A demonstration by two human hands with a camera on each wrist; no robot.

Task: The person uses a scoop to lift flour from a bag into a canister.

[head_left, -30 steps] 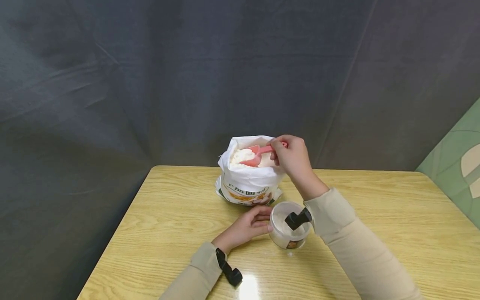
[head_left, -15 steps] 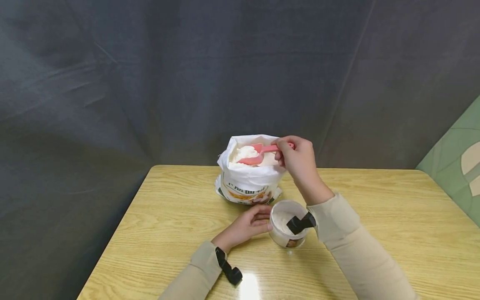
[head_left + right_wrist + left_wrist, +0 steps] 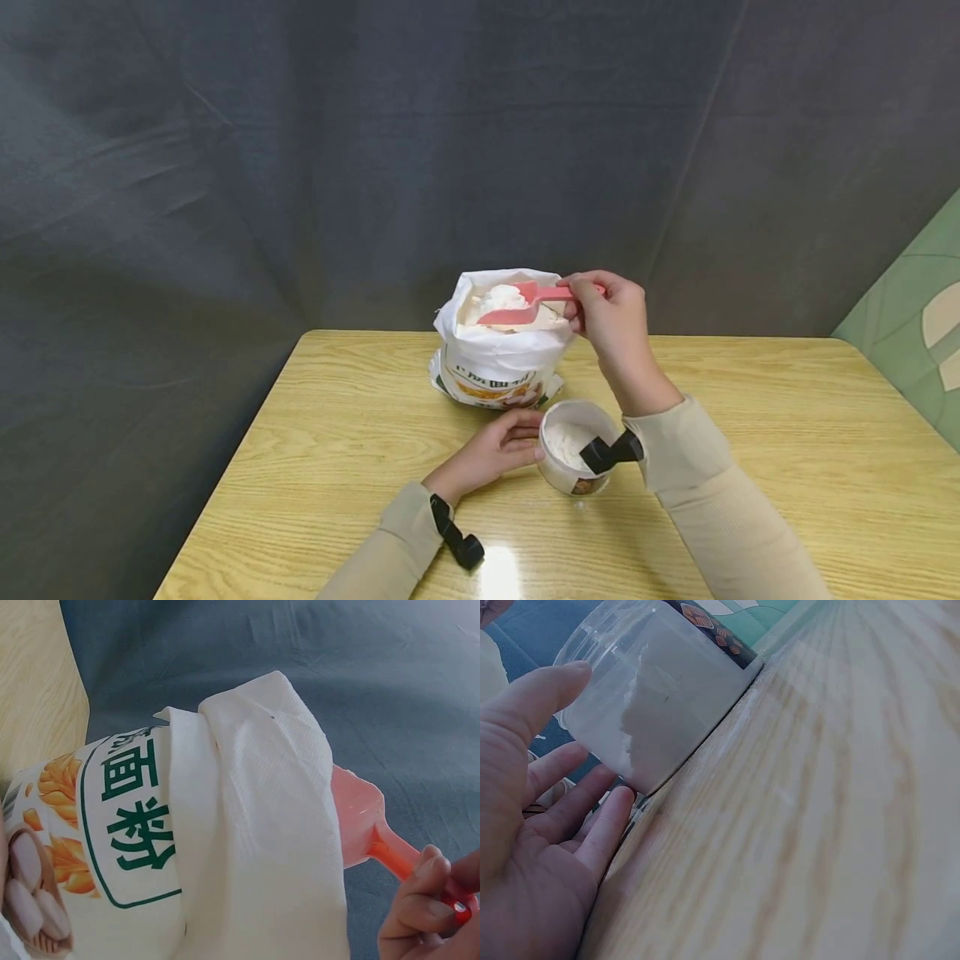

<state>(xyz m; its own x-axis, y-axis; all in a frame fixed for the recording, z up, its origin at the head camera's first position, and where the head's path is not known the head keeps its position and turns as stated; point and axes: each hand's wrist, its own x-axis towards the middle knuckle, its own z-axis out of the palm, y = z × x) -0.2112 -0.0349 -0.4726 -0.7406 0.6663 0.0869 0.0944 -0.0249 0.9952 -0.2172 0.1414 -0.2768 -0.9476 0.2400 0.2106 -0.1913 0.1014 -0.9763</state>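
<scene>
My right hand (image 3: pixel 613 321) pinches the handle of a pink scoop (image 3: pixel 528 313) heaped with white flour (image 3: pixel 504 297). The scoop is at the mouth of a flour bag (image 3: pixel 506 356) with a folded-down rim; in the right wrist view part of its pink bowl (image 3: pixel 354 814) shows past that rim. A clear plastic jar (image 3: pixel 557 473) partly filled with flour stands in front of the bag. Beside it my left hand (image 3: pixel 491 454) rests with fingers extended and thumb at the wall. The left wrist view shows the jar (image 3: pixel 679 705) upright on the table, flour inside.
The wooden table (image 3: pixel 337 433) carries the bag and jar, with a dark curtain (image 3: pixel 375 167) hanging behind. A green patterned surface (image 3: pixel 918 308) lies at the far right. Black wrist straps (image 3: pixel 611 452) sit over beige sleeves; the right one hides part of the jar's mouth.
My right hand has drawn the scoop to the right and slightly up within the bag's mouth, with flour in it. The left hand and jar have stayed nearly in place.
</scene>
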